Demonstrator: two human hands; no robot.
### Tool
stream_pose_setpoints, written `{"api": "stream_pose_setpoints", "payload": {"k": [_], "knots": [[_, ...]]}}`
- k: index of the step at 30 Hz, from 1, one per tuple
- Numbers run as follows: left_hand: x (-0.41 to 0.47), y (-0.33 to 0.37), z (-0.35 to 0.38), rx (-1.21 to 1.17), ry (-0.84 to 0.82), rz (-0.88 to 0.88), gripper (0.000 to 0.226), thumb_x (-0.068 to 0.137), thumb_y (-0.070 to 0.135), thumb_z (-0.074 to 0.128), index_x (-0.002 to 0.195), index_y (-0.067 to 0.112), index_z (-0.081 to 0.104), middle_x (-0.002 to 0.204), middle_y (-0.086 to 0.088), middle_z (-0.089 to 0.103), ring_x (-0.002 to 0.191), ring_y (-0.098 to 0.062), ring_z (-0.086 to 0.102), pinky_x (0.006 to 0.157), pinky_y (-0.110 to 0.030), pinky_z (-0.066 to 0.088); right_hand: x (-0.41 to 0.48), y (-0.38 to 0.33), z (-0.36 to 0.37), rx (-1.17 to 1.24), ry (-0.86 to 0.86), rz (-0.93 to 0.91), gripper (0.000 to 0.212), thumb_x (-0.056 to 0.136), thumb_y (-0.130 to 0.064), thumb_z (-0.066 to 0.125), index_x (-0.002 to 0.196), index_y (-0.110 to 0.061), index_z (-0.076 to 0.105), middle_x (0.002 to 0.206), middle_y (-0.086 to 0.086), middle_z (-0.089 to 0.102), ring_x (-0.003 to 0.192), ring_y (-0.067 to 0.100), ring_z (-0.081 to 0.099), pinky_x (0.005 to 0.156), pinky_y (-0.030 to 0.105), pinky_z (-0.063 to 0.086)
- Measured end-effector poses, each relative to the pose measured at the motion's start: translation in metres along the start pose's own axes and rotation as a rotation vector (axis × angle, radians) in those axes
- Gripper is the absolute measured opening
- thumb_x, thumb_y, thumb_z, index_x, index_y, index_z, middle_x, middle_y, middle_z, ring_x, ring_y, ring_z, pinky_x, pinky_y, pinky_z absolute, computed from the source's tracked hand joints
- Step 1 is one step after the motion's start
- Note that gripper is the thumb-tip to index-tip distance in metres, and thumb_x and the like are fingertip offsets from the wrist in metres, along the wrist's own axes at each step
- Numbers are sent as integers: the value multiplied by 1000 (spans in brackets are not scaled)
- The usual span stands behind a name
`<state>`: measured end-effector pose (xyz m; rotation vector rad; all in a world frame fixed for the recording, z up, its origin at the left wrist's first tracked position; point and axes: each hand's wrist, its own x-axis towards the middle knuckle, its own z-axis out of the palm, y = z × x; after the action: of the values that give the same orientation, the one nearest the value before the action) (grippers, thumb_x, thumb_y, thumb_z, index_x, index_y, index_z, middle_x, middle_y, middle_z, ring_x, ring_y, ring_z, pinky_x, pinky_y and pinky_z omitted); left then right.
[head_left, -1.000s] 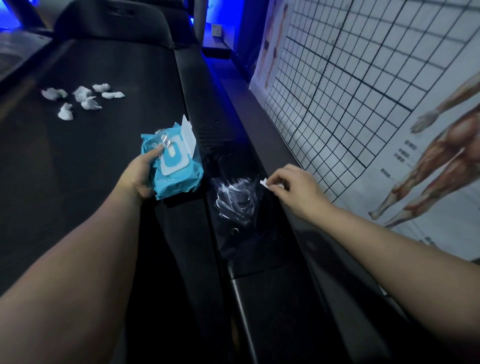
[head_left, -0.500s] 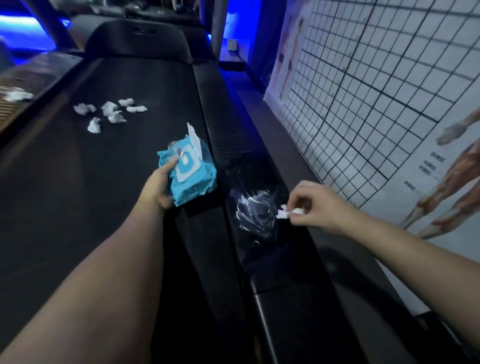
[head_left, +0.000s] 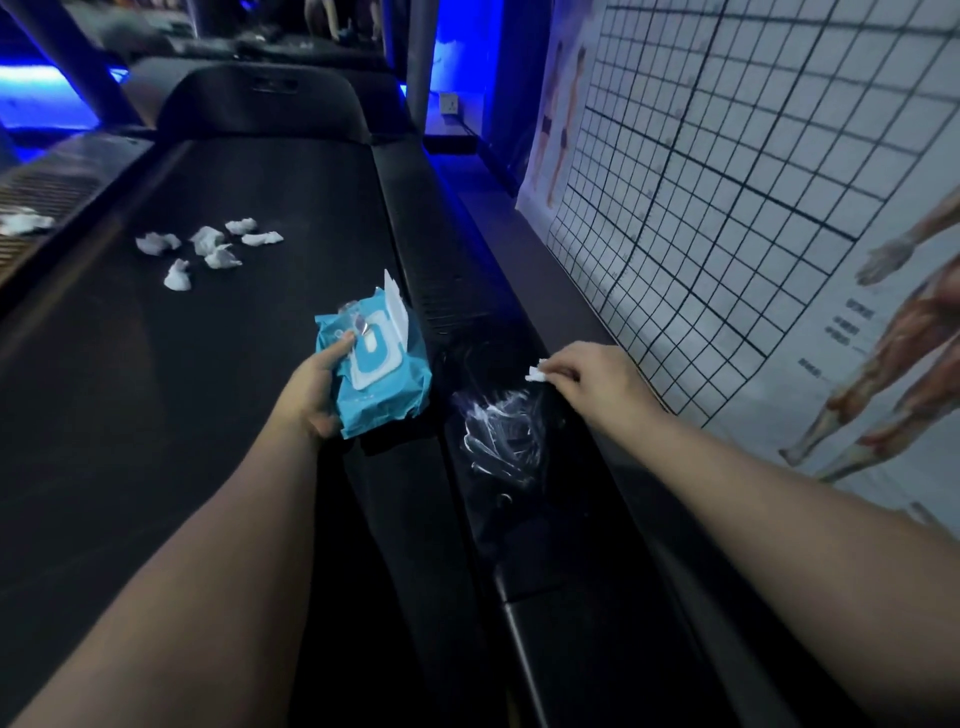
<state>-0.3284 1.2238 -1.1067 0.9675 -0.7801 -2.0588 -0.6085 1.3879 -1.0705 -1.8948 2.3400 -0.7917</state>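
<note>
A blue pack of wet wipes (head_left: 379, 374) with its white flap standing up lies at the right edge of a dark treadmill belt (head_left: 156, 389). My left hand (head_left: 314, 387) grips the pack from its left side, thumb on top. My right hand (head_left: 592, 376) pinches a small white wipe (head_left: 535, 373) and holds it on the black side rail (head_left: 524, 519). White smears (head_left: 501, 434) streak the rail just below that hand.
Several crumpled white wipes (head_left: 208, 249) lie on the belt at the far left, and one more (head_left: 23, 222) on the neighbouring machine. A gridded wall chart with anatomy figures (head_left: 779, 208) stands close on the right. The treadmill's hood (head_left: 260, 104) rises at the far end.
My right hand with the small wipe has shifted along the rail beside the white smears. My left hand keeps its hold on the pack. The view has tilted up.
</note>
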Motion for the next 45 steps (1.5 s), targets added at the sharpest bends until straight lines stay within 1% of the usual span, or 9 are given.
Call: {"api": "stream_pose_setpoints", "payload": {"k": [4,12,18,23,26,32,35,41,45], "knots": [[-2,1,1,11,15,0,27,109,31,56,120,9,68,95,-13,81,78,-27,80,58,-39,64,-4,-1,-3,-74,-126,-102,19,96,-17,64,109,-20,77,104,-17,56,94,3,53,91,19,44],[-4,1,3,13,19,9,26,108,29,57,119,8,69,96,-12,81,80,-27,81,60,-39,64,-47,-12,-26,-9,-246,-245,17,76,-14,76,88,-24,79,90,-15,63,78,-7,58,73,3,37],[-6,1,2,28,36,18,35,106,29,61,133,7,66,103,-14,81,85,-28,81,63,-40,65,-63,-19,-41,6,-402,-212,14,72,-20,76,83,-27,77,87,-14,63,77,5,62,67,23,49],[-5,2,1,32,29,11,37,107,30,59,134,7,64,100,-13,81,83,-27,81,62,-39,65,-38,-12,-29,72,-259,-146,16,78,-13,80,89,-25,80,89,-13,65,76,4,60,66,12,40],[-4,2,1,23,10,5,32,108,30,57,128,7,66,97,-13,81,81,-26,81,61,-38,64,-12,-9,-22,96,-172,-33,13,81,-16,79,90,-25,79,88,-10,69,80,4,63,74,21,48],[0,1,-1,-2,-38,-15,28,108,30,56,110,8,73,94,-14,81,77,-27,80,60,-40,65,27,-13,-35,592,82,231,11,90,-3,72,95,-12,76,93,4,76,81,13,74,75,29,63],[3,2,-4,-1,-64,-37,28,107,31,56,111,8,71,93,-13,81,76,-25,80,58,-38,64,28,-5,-22,544,72,305,13,92,-2,68,102,-8,75,95,3,73,87,21,73,75,33,63],[4,3,-4,-1,-91,-49,27,101,31,59,110,8,71,92,-12,81,76,-25,80,60,-38,65,29,9,-4,258,42,227,9,89,-23,75,97,-26,78,95,-8,73,89,6,67,81,19,51],[2,2,-4,1,-96,-42,31,92,31,66,112,8,71,96,-12,81,79,-26,80,61,-39,65,31,14,-2,200,-7,193,12,91,-22,71,95,-32,77,99,-5,72,94,12,67,90,37,56]]}}
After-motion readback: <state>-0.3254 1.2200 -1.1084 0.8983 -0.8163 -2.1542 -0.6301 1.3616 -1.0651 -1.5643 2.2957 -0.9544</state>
